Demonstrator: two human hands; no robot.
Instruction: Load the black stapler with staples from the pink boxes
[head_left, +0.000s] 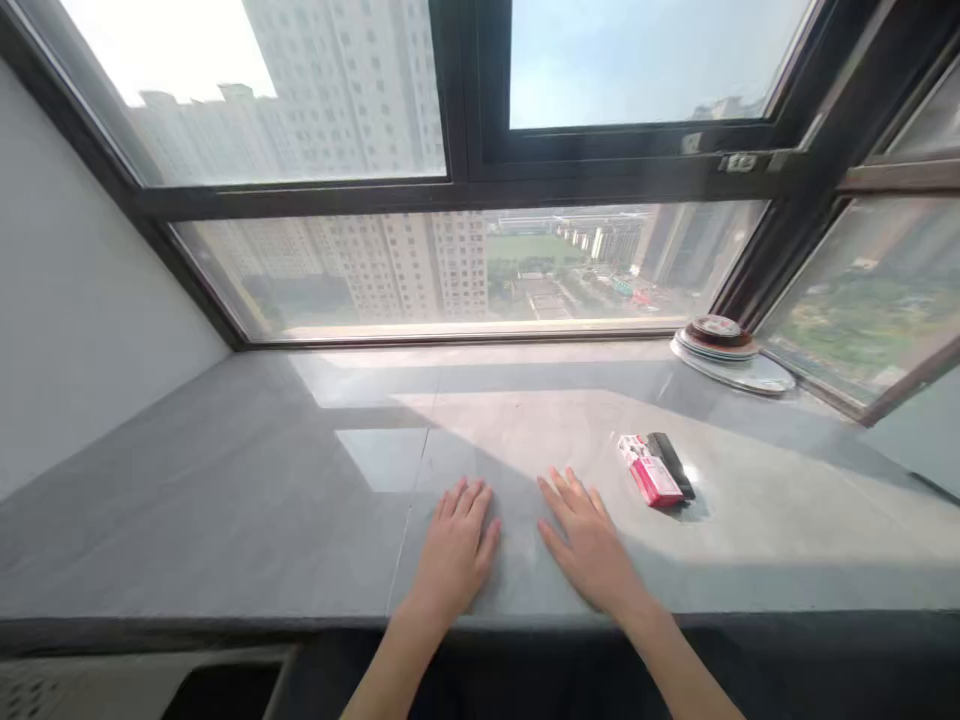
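Observation:
Palm down, my left hand (457, 548) lies flat on the grey tiled window ledge (225, 520), close to a tile seam. My right hand (585, 540) rests flat on the same surface, a short way to the right, its fingers spread. Neither hand holds anything. Beyond my right hand, on its right side, sits a small red and white packet (651, 472). A flat black object (671, 465) lies against the packet's right side; its kind is unclear.
A stack of plates and lids (731, 360) stands in the far right corner by the glass. A dark window frame (465, 195) borders the ledge at the back, and a white wall (90, 290) rises on the left. The ledge's front edge (225, 632) runs below my wrists.

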